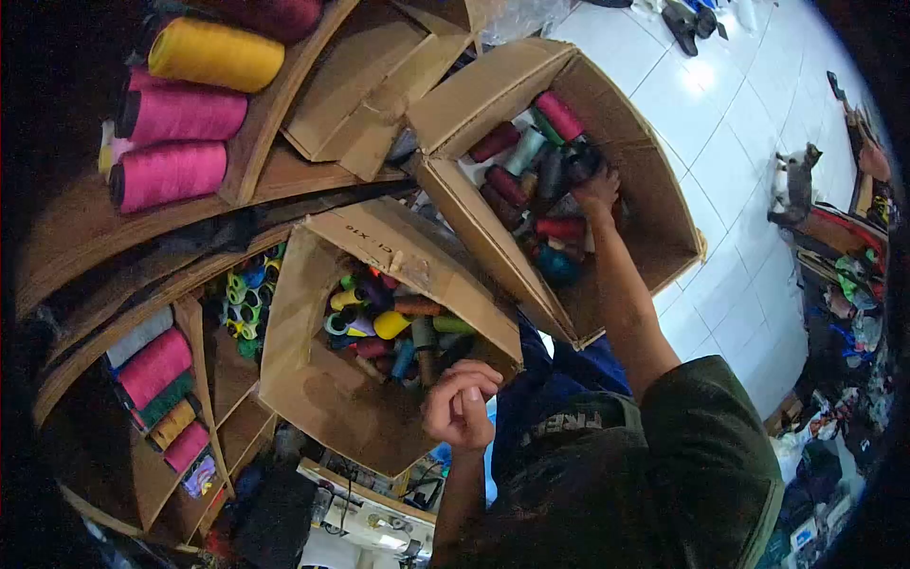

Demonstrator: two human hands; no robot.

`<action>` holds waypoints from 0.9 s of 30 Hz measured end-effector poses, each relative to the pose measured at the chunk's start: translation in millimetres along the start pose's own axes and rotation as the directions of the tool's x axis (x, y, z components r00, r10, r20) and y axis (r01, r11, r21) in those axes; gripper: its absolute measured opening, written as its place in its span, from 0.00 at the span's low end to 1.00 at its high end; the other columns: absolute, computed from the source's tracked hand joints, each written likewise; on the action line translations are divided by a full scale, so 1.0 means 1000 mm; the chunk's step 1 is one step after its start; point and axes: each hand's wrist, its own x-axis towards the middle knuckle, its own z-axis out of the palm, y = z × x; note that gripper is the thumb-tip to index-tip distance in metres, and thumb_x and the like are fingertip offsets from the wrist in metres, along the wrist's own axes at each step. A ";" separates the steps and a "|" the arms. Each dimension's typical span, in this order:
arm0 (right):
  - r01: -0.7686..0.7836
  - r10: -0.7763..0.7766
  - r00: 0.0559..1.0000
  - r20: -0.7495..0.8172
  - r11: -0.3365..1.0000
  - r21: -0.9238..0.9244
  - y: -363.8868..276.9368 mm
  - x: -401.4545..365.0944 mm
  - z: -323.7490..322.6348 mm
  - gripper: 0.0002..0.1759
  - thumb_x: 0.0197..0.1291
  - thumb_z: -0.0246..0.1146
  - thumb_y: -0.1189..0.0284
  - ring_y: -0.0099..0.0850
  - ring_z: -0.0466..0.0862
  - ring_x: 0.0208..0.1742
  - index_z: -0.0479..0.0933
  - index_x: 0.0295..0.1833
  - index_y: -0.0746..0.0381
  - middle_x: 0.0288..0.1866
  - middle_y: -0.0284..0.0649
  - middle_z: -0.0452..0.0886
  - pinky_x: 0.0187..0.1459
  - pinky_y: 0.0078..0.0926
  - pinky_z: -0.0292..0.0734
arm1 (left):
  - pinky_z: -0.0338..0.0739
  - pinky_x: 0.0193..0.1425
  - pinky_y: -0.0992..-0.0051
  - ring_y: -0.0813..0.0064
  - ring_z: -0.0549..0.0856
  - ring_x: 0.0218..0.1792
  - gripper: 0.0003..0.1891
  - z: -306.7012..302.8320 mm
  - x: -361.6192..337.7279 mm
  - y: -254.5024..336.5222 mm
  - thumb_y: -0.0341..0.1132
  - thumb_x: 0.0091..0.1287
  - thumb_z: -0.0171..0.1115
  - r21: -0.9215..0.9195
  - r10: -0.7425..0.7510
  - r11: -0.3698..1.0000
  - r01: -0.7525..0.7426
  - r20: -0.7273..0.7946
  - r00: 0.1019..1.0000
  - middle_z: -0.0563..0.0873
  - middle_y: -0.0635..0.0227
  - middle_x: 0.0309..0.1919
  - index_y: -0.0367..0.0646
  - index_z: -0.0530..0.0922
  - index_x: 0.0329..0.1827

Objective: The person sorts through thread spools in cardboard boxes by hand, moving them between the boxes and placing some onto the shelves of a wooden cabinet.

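My right hand (599,188) reaches into the upper cardboard box (664,204), which holds several thread spools in red, pink, teal and dark colours. Its fingers are closed around a dark spool (576,166) near the middle of the box. My left hand (462,403) is curled into a loose fist at the near rim of the lower cardboard box (313,389). Nothing shows in that hand. The lower box holds several small spools, among them a yellow one (390,324).
Wooden shelves (256,142) on the left carry large thread cones, one yellow (216,54) and others pink (169,174). A sewing machine (370,522) sits below. A cat (794,185) stands on the white tiled floor (739,123). Clutter lines the right edge.
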 end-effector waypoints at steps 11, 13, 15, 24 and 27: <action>0.298 -0.321 0.943 -0.083 0.932 -0.208 0.046 0.043 0.048 0.54 0.45 0.70 0.59 0.60 0.61 0.69 0.47 0.74 0.57 0.70 0.60 0.59 0.66 0.50 0.61 | 0.76 0.28 0.67 0.68 0.76 0.21 0.06 -0.001 0.002 -0.006 0.27 0.66 0.49 -0.041 -0.056 0.998 0.055 -0.038 0.998 0.74 0.60 0.19 0.32 0.70 0.39; 0.413 -0.445 0.882 -0.153 0.888 -0.203 0.045 0.040 0.046 0.52 0.46 0.70 0.63 0.60 0.64 0.66 0.48 0.73 0.60 0.68 0.59 0.61 0.65 0.50 0.63 | 0.76 0.28 0.67 0.68 0.76 0.21 0.05 0.000 0.000 -0.006 0.27 0.66 0.49 -0.041 -0.076 0.996 0.074 -0.041 0.996 0.74 0.60 0.19 0.33 0.70 0.39; 0.419 -0.409 0.905 -0.120 0.905 0.074 0.040 0.021 0.031 0.52 0.45 0.70 0.66 0.60 0.67 0.62 0.48 0.72 0.65 0.64 0.59 0.66 0.63 0.51 0.65 | 0.76 0.28 0.67 0.68 0.77 0.21 0.05 0.002 -0.003 -0.006 0.26 0.66 0.49 -0.055 -0.102 0.994 0.099 -0.055 0.993 0.75 0.59 0.20 0.33 0.70 0.39; 0.417 -0.427 0.891 -0.154 0.904 -0.096 0.025 0.019 0.015 0.58 0.36 0.76 0.60 0.55 0.67 0.64 0.51 0.70 0.67 0.62 0.57 0.68 0.64 0.46 0.63 | 0.77 0.32 0.67 0.67 0.78 0.25 0.04 -0.004 -0.017 -0.008 0.24 0.67 0.49 -0.053 -0.153 0.987 0.152 -0.011 0.988 0.77 0.58 0.22 0.33 0.70 0.40; 0.444 -0.435 0.884 -0.171 0.896 0.017 0.036 0.016 0.023 0.55 0.40 0.75 0.58 0.55 0.67 0.64 0.52 0.70 0.64 0.63 0.57 0.66 0.62 0.45 0.67 | 0.77 0.32 0.68 0.68 0.78 0.25 0.03 -0.001 -0.022 -0.009 0.24 0.67 0.49 -0.081 -0.169 0.982 0.169 0.000 0.986 0.77 0.58 0.23 0.33 0.70 0.40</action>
